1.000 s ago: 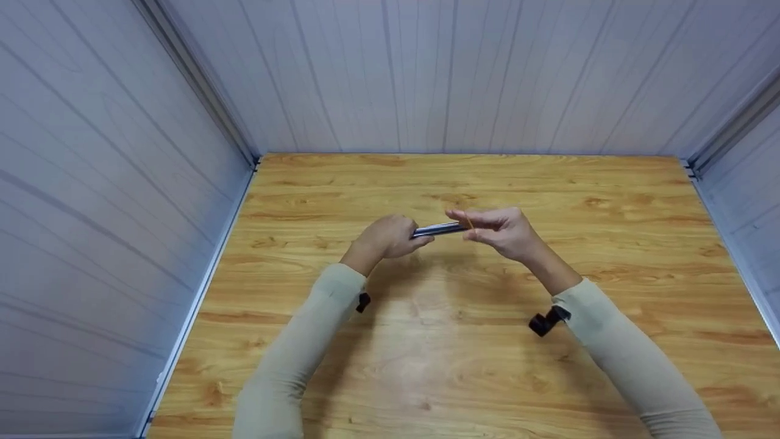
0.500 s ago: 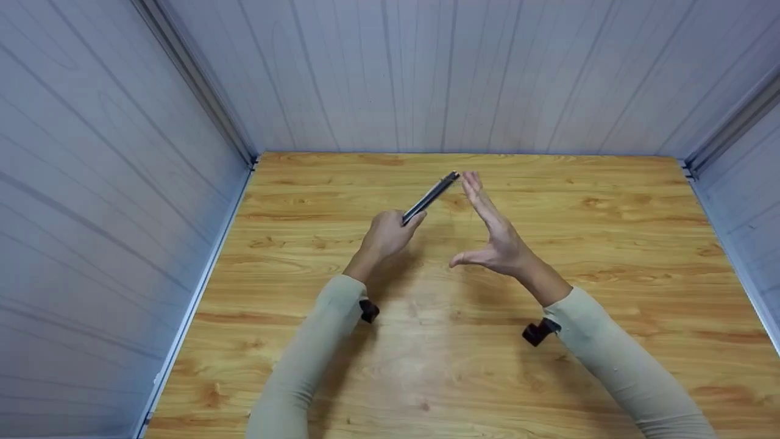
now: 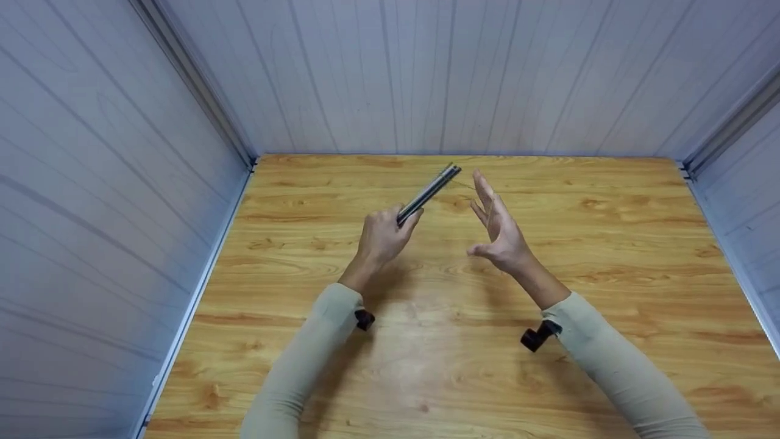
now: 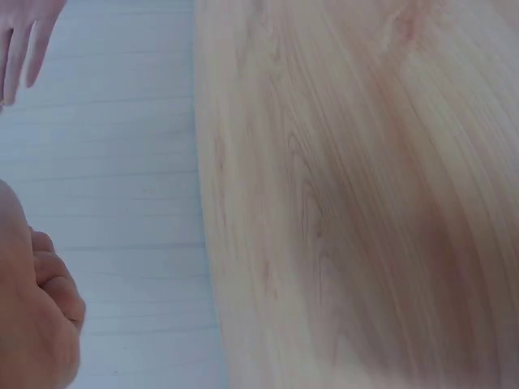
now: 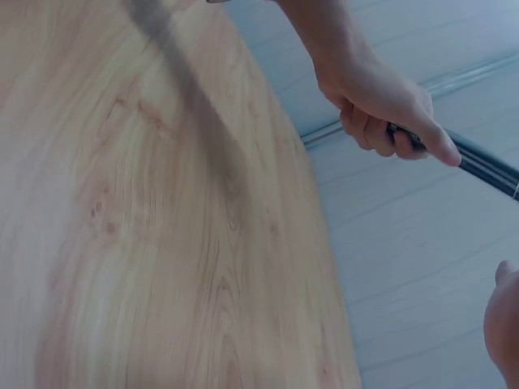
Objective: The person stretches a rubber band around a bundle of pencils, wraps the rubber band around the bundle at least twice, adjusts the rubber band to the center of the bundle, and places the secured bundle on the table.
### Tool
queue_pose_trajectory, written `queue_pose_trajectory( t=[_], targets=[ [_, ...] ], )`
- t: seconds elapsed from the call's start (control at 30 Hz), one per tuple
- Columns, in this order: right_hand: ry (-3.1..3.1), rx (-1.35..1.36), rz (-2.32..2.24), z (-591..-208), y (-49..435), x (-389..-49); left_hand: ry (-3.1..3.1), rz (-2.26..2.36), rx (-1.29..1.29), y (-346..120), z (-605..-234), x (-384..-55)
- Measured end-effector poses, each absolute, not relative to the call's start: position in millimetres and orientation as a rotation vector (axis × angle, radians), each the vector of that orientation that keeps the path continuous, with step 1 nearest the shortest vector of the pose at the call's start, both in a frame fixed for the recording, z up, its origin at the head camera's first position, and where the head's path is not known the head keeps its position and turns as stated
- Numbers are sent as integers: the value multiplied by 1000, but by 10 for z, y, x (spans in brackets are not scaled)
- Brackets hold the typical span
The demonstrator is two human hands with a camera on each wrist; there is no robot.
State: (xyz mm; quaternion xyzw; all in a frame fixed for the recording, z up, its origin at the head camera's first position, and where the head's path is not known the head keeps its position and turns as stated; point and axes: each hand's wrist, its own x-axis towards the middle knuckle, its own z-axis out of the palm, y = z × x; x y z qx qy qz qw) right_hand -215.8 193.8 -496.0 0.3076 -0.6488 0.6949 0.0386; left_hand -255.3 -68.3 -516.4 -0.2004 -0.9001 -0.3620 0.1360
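My left hand (image 3: 382,235) grips the slim dark rods (image 3: 428,195) above the wooden tabletop (image 3: 420,366), and if my spread-fingered right hand (image 3: 504,235) pulls too far, the thin band (image 3: 464,183) could snap.

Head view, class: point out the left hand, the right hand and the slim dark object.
Left hand (image 3: 382,236): head view, on the back of the hand.
Right hand (image 3: 503,234): head view, mid-hand, below the fingers.
Slim dark object (image 3: 429,195): head view, midway along its visible length.

Left hand (image 3: 382,235) grips slim rods (image 3: 429,194) (right hand (image 3: 504,236) near, fingers (image 3: 484,187) extended).
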Motion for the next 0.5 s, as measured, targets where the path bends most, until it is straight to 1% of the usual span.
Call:
queue_pose_trajectory(
  t=[0.1, 0.27, 0.4, 0.5],
  targets=[
    [-1969, 910, 2208, -4964, 1999, -2200, -2556, -870, -737, -720, -5137, -2520],
    [-2048, 914, 2145, -4957, 2072, -2255, -2528, -589, -930, -749, -5044, -2482],
    [-2162, 884, 2063, -4948, 2087, -2253, -2557, -479, -1035, -731, -4951, -2466],
    [-2225, 840, 2031, -4950, 2089, -2241, -2606, -507, -1069, -727, -4887, -2452]
  ],
)
